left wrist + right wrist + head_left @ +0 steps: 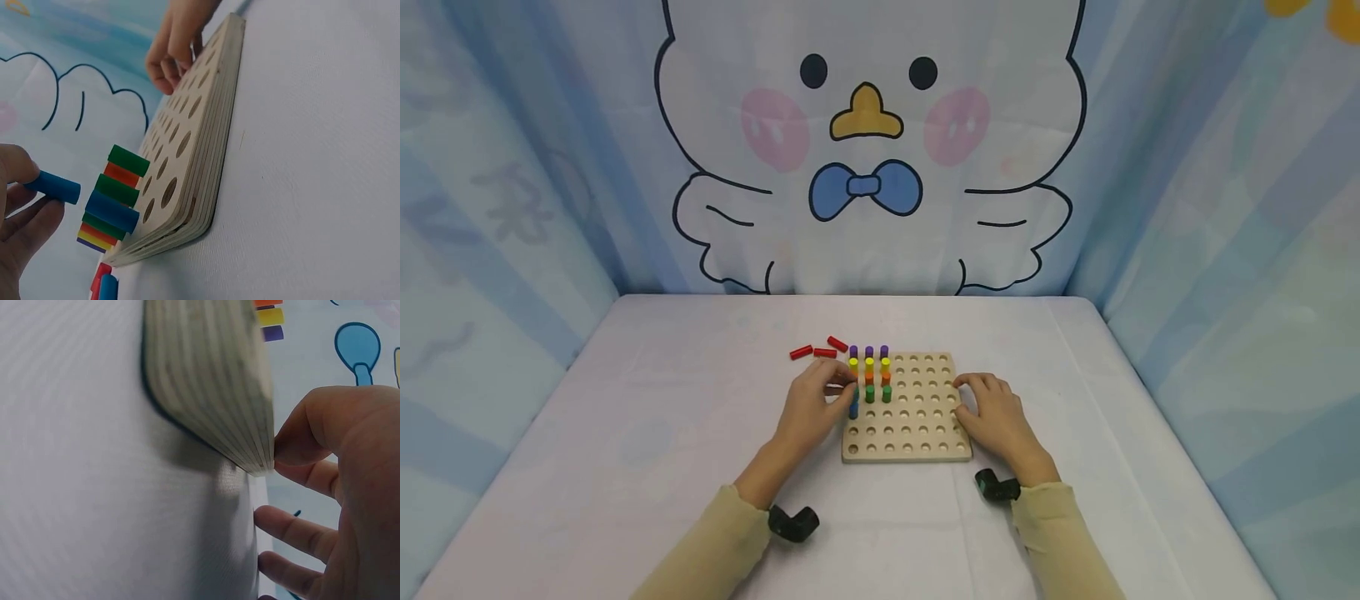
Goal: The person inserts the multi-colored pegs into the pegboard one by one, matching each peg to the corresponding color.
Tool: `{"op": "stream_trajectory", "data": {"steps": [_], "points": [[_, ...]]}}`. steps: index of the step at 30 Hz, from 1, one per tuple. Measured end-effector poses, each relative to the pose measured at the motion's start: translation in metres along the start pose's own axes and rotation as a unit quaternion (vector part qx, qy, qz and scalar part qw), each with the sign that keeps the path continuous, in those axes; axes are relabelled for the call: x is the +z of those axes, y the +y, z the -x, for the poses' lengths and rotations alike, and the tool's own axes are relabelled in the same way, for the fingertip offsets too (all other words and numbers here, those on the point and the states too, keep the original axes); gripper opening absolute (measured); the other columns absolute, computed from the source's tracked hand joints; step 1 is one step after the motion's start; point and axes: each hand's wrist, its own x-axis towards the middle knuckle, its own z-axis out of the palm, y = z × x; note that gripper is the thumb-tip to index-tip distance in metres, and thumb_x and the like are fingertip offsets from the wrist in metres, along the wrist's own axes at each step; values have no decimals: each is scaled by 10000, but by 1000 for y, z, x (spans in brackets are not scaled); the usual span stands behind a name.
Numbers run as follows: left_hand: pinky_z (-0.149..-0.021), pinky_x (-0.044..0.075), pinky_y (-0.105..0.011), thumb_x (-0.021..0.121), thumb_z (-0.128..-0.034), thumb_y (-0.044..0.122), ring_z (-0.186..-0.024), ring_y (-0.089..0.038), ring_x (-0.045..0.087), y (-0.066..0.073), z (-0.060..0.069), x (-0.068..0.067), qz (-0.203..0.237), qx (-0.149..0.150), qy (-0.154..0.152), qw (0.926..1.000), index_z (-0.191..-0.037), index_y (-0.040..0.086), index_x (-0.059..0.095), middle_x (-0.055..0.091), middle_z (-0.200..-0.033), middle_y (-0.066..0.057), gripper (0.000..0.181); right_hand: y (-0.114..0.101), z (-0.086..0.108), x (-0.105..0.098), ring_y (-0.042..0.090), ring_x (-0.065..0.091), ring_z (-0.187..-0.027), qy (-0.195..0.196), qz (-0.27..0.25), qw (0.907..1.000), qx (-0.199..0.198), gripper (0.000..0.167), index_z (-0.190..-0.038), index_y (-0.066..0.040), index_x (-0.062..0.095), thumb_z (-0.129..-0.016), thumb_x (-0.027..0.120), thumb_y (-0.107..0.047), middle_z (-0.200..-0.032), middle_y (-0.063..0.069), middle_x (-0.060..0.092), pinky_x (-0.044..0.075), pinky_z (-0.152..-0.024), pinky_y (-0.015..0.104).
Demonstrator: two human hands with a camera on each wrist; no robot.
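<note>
A wooden pegboard [906, 457] lies on the table, its left columns holding purple [869, 351], yellow [869, 365], orange [886, 378] and green pegs [870, 394]. Between thumb and fingers, my left hand [808, 407] pinches a blue peg [55, 186], held clear of the board in the left wrist view. One more blue peg [112, 211] stands in the leftmost column, in front of the green row. At the board's right edge rests my right hand [997, 414]; its thumb [303, 434] and index finger touch the wood, while the other fingers spread lower down.
Several loose red pegs [801, 352] lie past the board's far left corner. A loose blue peg [109, 288] shows near them in the left wrist view. White cloth covers the table [625, 467], and a printed curtain [865, 250] hangs behind it.
</note>
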Motion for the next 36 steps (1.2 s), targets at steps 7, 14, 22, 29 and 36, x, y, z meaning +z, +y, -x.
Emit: {"op": "stream_trajectory", "data": {"steps": [7,14,22,29,36], "points": [[-854,604,-336,764,-925,62,-901,-162,683,0,1,6,232,209,-262,9992,-979,120,664,672,-952,11,127,0,0,1,477,449,-1373,19,1,10000,-26,369,-1313,-139,598,-954,577,-220,-1457,205,524,356,-1076,694],[-783,493,-335,789,-923,168,-870,-209,581,-4,5,13,-357,-24,-378,9986,-937,169,694,678,-892,63,95,-1,0,1,481,454,-1369,-9,-6,10000,-22,362,-1306,-136,599,-955,573,-222,-1445,210,532,360,-1075,694],[-759,441,-309,802,-915,196,-824,-179,522,-9,5,19,-620,-16,-470,9970,-915,189,690,682,-875,79,112,-2,1,-1,484,450,-1373,-11,-16,10000,-8,364,-1307,-135,599,-955,576,-222,-1450,213,529,355,-1082,694],[-777,452,-323,827,-892,195,-827,-144,496,-7,5,19,-872,134,-464,9950,-878,199,680,683,-880,66,148,-2,0,-1,483,447,-1374,-9,17,10000,-20,365,-1313,-139,594,-957,573,-222,-1453,211,522,352,-1083,696],[-821,480,-352,846,-871,219,-906,-160,530,-7,8,19,-994,318,-519,9932,-875,213,695,692,-970,40,151,-1,0,0,475,445,-1378,-32,28,10000,25,371,-1317,-143,593,-956,574,-227,-1456,203,521,355,-1083,694]]}}
